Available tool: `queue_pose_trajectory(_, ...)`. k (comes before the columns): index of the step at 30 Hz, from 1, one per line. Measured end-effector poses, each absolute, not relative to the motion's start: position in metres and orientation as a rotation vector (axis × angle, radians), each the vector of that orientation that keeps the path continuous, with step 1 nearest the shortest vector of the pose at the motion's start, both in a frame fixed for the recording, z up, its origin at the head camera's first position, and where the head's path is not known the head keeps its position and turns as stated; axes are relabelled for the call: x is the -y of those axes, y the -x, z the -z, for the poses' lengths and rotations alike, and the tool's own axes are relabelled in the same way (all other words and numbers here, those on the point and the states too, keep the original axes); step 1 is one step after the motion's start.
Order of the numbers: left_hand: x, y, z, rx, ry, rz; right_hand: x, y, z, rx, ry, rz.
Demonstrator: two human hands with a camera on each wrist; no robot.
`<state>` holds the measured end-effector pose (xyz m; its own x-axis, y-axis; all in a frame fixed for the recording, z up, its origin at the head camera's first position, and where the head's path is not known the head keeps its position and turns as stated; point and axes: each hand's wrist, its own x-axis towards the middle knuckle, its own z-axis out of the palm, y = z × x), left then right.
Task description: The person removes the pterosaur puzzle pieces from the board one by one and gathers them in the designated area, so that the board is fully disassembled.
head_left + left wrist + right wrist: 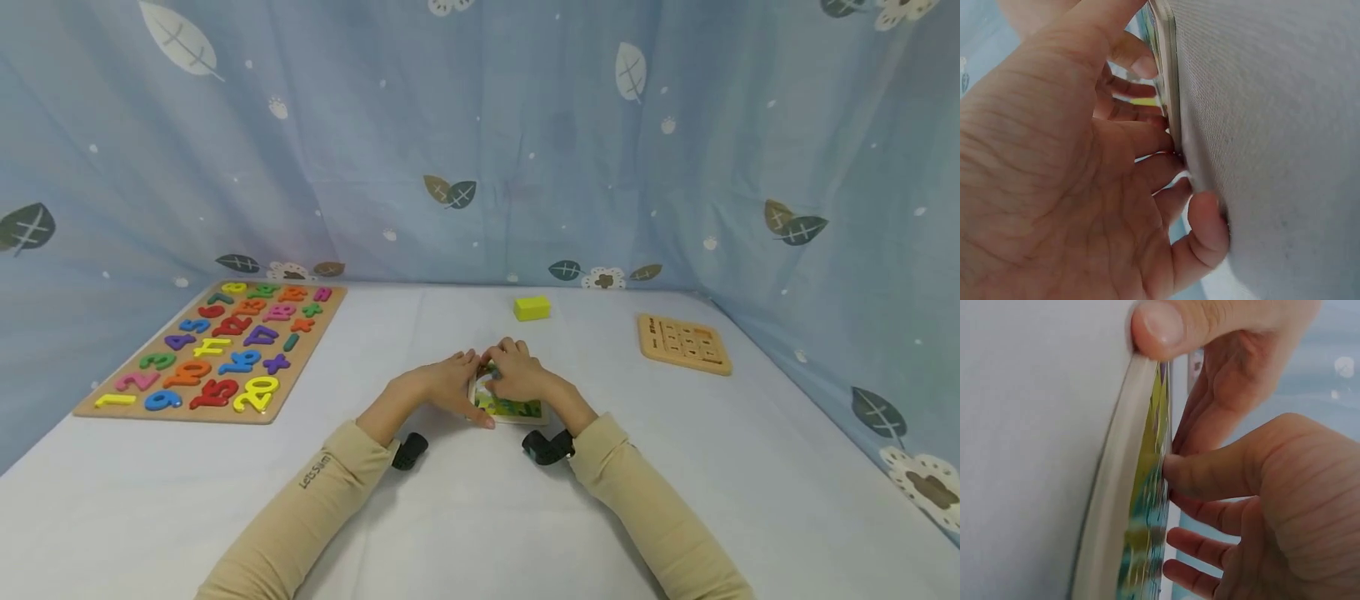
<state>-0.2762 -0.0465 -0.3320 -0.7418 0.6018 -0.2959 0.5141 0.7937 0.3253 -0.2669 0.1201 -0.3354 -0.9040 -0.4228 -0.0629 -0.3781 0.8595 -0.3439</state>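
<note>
A small flat picture puzzle [513, 410] with a pale rim and a green, brightly coloured face lies on the white table. Along its left edge rests my left hand [448, 385], thumb extended at the near left corner. The left wrist view shows the fingertips of this left hand [1116, 162] down against the rim and the cloth. Over the puzzle's upper left part is my right hand [519, 372]. Seen from the right wrist, the right hand [1247, 506] touches the picture face [1144, 506] with thumb and fingertips, and no separate piece shows between them.
At the left lies a large wooden board [281, 408] of coloured numbers. Behind the puzzle sits a yellow block [532, 308]. A small wooden number board [684, 343] lies to the right. A blue curtain [480, 150] hangs along the table's back.
</note>
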Motion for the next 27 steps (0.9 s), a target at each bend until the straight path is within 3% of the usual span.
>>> queue_pose_trajectory(21,0.047,0.278,0.336,-2.606,-0.814,-0.383,-0.119,0.268,0.341,-2.964,0.676,0.442)
queue_pose_trajectory(27,0.047,0.277,0.337,-2.604,-0.806,-0.39,-0.123,0.27,0.347,-2.888,0.72,0.646)
